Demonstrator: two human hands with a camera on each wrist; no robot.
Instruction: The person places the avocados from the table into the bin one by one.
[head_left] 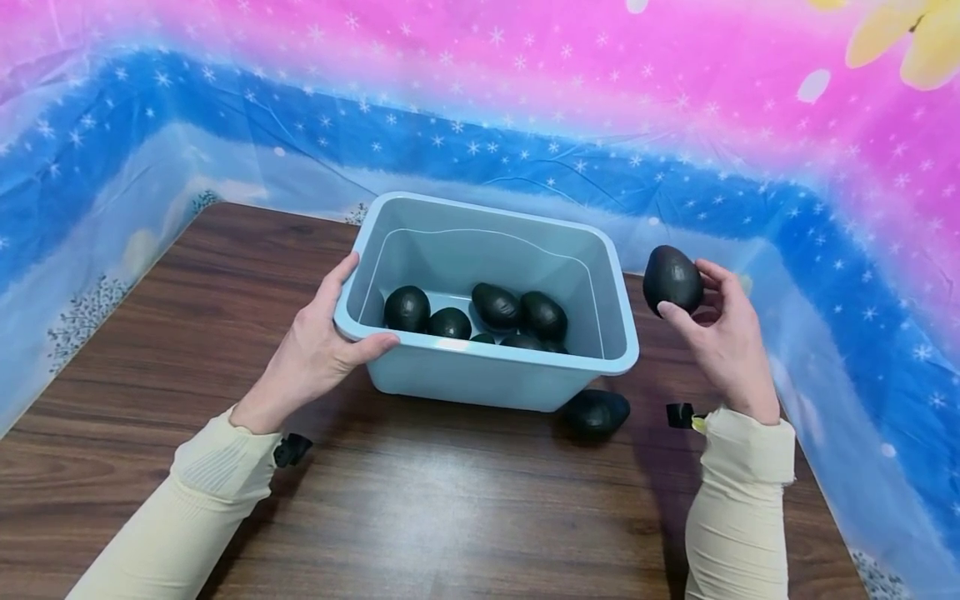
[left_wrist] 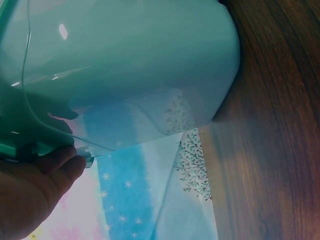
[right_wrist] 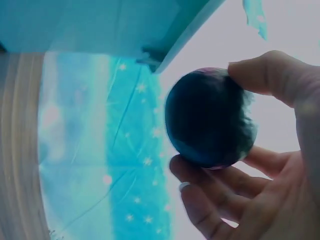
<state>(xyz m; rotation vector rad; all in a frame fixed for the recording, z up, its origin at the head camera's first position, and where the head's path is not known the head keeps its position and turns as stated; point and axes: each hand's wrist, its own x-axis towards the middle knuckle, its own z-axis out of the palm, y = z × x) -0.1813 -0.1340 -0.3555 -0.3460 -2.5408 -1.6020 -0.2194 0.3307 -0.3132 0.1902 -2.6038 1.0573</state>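
A light blue plastic tub (head_left: 480, 379) stands on the table with several dark avocados (head_left: 495, 307) inside, some partly hidden by its front wall. My left hand (head_left: 318, 342) grips the tub's left rim, thumb over the front edge and fingers along the side; the left wrist view shows its fingers (left_wrist: 67, 167) at the rim. Right of the tub, my right hand (head_left: 723, 333) holds a dark avocado (head_left: 672, 281) in the air between thumb and fingers, about level with the rim. Another avocado (head_left: 596, 414) lies on the table by the tub's front right corner.
The brown wood-grain table (head_left: 420, 500) extends in front of the tub and to both sides. A pink and blue cloth with snowflakes (head_left: 480, 125) hangs behind the table and along both sides. Dark wrist-worn pieces (head_left: 292, 450) show at both cuffs.
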